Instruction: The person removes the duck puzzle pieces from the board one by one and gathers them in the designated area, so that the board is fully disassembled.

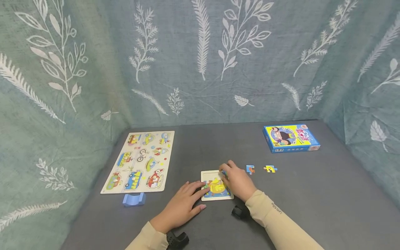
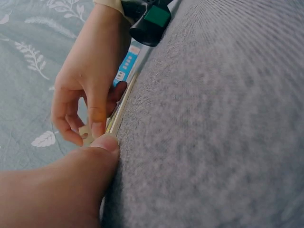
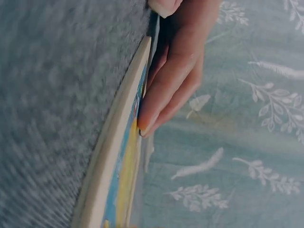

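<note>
Hands (image 1: 182, 208) at puzzle tray (image 1: 217, 199); pieces (image 1: 270, 169) nearby

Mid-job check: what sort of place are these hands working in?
Probably a curtained-off indoor tabletop set up for puzzle play: leaf-print cloth hangs around a dark table, and on it lie a small puzzle, a vehicle board and a colourful box.

A play spot on a dark gray table (image 1: 200, 147), blue-green cloth (image 1: 181, 52) with white leaves at the back and sides, a big puzzle board (image 1: 128, 168), a little puzzle (image 1: 210, 174), a bright box (image 1: 291, 137), kind of room hard to tell
</note>
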`<state>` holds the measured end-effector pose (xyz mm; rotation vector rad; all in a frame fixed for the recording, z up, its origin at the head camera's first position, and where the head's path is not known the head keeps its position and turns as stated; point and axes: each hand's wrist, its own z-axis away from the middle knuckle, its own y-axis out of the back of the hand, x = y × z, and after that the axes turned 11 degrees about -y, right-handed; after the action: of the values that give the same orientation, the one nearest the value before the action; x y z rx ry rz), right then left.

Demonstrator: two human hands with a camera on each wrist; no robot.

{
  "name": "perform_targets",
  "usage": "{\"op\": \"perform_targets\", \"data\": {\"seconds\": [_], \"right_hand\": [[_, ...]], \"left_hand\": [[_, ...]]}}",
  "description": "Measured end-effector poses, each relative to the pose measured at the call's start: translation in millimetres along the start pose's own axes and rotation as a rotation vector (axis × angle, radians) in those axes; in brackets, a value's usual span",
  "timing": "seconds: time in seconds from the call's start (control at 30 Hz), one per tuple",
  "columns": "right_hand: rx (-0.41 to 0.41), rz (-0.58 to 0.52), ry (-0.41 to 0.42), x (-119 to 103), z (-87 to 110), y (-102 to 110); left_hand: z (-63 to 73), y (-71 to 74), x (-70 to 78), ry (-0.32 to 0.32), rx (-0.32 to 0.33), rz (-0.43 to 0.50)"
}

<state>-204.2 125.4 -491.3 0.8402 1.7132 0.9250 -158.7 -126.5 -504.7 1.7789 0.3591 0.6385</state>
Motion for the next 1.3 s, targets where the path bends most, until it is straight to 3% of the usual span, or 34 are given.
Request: {"op": "perform_targets", "data": {"seconds": [0.2,0.37,0.5,0.67,0.77,0.83,1.03,1.3], "right_hand": [[0.046,-0.052,0.032,5.6,1.1,5.3],[0.148,-0.064,0.071,19.0,2.5,31.4],[0.238,-0.044,0.054,57.5,11.0,71.0],[0.342,0.07,-0.13,123.4,35.0,104.6],[0.331,0.1,-0.218,147.6,46.8,106.8],[0.293,0.103,-0.231,154.7,50.6,104.7],[0.207,0.109,-0.244,154.9,53.6,100.1],[0.235,0.084,-0.225,156.2,53.4,97.2]], "left_hand": [[-2.1,-0.8,3.4,0.001,0.015,0.006],[-3.8,-0.7,3.9,0.003,0.027,-0.004],[-4.3,-0.2,3.6,0.006,0.04,-0.017],[-6.3,1.6,4.0,0.003,0.055,-0.014],[-5.7,2.8,3.9,0.01,0.056,-0.013],[-5.2,3.0,3.8,0.014,0.056,-0.015],[-6.1,-0.4,4.6,0.005,0.041,-0.007],[-5.2,2.7,6.6,0.0,0.036,-0.008]]}}
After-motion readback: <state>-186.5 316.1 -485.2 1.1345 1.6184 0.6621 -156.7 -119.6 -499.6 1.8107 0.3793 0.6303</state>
